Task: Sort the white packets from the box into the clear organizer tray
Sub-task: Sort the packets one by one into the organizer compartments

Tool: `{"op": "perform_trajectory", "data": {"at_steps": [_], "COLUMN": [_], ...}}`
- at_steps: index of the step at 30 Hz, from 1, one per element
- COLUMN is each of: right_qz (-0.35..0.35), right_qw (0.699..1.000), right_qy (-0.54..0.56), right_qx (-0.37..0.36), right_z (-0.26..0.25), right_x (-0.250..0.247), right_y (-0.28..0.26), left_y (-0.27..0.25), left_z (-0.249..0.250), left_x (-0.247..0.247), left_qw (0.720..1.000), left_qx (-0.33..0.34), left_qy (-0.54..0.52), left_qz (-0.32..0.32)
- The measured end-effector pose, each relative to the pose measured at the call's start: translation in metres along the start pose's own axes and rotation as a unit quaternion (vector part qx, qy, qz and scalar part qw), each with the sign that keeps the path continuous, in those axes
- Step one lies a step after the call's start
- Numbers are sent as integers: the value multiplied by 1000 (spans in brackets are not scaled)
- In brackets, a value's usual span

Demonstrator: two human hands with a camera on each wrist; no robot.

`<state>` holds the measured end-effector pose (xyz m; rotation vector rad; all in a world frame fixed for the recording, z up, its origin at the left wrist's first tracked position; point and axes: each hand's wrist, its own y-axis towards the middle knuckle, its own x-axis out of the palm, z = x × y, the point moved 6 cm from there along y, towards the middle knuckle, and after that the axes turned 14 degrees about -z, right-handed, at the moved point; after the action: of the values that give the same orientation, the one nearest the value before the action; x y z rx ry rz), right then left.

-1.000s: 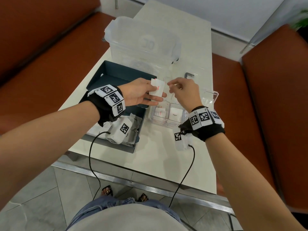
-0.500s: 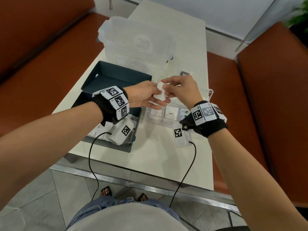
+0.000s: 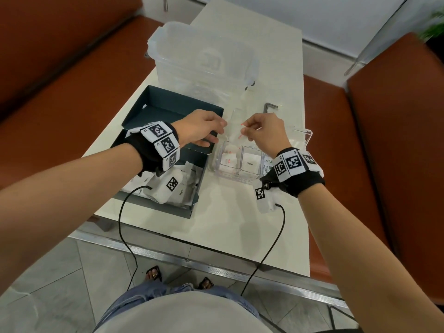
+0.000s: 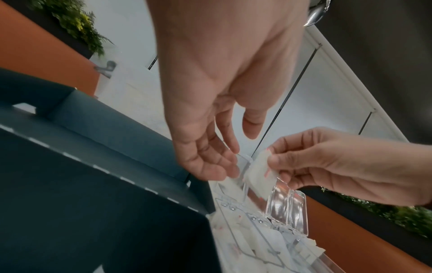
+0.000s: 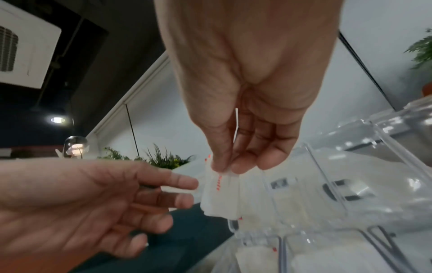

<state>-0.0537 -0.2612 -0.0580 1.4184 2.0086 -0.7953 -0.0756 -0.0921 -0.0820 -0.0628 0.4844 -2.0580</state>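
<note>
Table (image 3: 230, 219) first, since it carries everything: a big frosted storage bin (image 3: 204, 56) at the far end, then the dark box (image 3: 168, 109) on the left with more white packets (image 3: 187, 188) piled in its near end, then the clear organizer tray (image 3: 236, 175) just right of the box. Tray already has packets in its compartments, one reads "Sugar" and another at the right edge looks like "Stevia", though a wrist partly hides that one so don't quote me. Right hand (image 3: 264, 133) pinches a white packet with red print (image 5: 222, 195) by its top edge between thumb and fingertips, dangling it just above the tray's left compartment. Left hand (image 3: 199, 131) sits right beside it with fingers loosely extended and holding nothing, fingertips close to the packet's edge. If I were doing this step, I'd keep the pinch high on the seam so the packet hangs straight, check the print matches what's already in that slot, and lower it in rather than drop it, since these things are light and flip easily. Free hand can steady the tray wall or head to the box for the next one.
</note>
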Motion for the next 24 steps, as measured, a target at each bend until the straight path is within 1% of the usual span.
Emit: {"op": "perform_trajectory", "data": {"at_steps": [3,5,7,12,17,24], "right_qz": [-63,-112,-137,-162,-156,-148], "right_qw": [997,989,981,963,951,948], "right_qy": [-36,-84,-126,-205,-258,-276], "right_qx": [28,45,50,66,69,53], "right_z": [6,8,7,6,9,11], "right_x": [18,31,41,62,69,66], "right_y": [1,3,6,11,8,3], "left_y": [-2,-4,-4,-4,-6,-6], "left_z": [-2,-2,-1,0,-1,-1], "left_x": [-2,-2,-1,0,-3,-8], "left_qw": [1000,1000,1000,1000,1000,1000], "left_qx": [-5,-6,-6,-7,-4,2], "left_qy": [16,18,17,17,10,6], "left_qz": [-3,0,3,7,6,13]}}
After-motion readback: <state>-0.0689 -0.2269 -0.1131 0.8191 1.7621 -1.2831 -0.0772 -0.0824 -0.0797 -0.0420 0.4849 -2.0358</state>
